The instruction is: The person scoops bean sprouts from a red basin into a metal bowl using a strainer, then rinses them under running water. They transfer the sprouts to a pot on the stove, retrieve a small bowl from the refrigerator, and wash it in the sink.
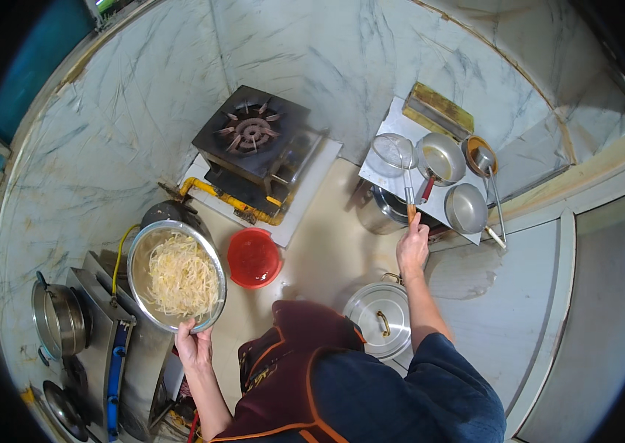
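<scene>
My left hand (194,344) grips the near rim of a wide metal bowl (140,277), which holds a heap of bean sprouts (184,274). Out to the right, my right hand (413,248) has its fingers closed around the wooden handle of a wire-mesh strainer (395,152). The strainer's round head is over the left part of a small metal-topped table (381,178). Beside it are a frying pan (441,158) with a red handle and a second, shallower pan (466,208). A long-handled ladle (483,159) rests in a brown bowl (472,145) behind them.
A black cast burner stove (251,130) stands ahead, with a yellow gas pipe (218,196) below. On the floor are a red plastic basin (254,258) and a lidded pot (377,320). Another pot (374,213) sits under the table. At left, a gas stove (124,354) carries a steel pot (58,321).
</scene>
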`<state>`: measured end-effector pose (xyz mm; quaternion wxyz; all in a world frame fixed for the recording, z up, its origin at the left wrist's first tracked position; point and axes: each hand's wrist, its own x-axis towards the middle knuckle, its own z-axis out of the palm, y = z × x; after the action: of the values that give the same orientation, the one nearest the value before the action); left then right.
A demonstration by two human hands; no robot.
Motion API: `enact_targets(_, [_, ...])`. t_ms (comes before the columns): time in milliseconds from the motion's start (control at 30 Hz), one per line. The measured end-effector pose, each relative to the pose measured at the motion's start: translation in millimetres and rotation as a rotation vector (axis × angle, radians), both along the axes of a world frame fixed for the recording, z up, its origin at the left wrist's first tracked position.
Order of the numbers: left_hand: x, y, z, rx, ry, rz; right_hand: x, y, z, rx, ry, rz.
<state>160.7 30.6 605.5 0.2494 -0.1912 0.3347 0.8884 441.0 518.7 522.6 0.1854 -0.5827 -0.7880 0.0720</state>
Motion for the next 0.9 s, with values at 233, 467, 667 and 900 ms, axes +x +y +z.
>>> enact_targets(233, [3,7,10,-0.114,0.005,-0.067,-15,-24,-31,-0.062,-0.044,-0.053])
enact_targets(467, [8,30,36,-0.019,0.097,-0.028,-12,-30,-30,0.044,0.029,0.028])
enact_targets(667, [30,21,54,-0.065,0.091,0.059,-31,-56,-17,-0.059,0.321,0.181])
enact_targets(900, [7,1,8,0.024,0.172,0.144,-66,-97,3,-0.187,0.376,0.347])
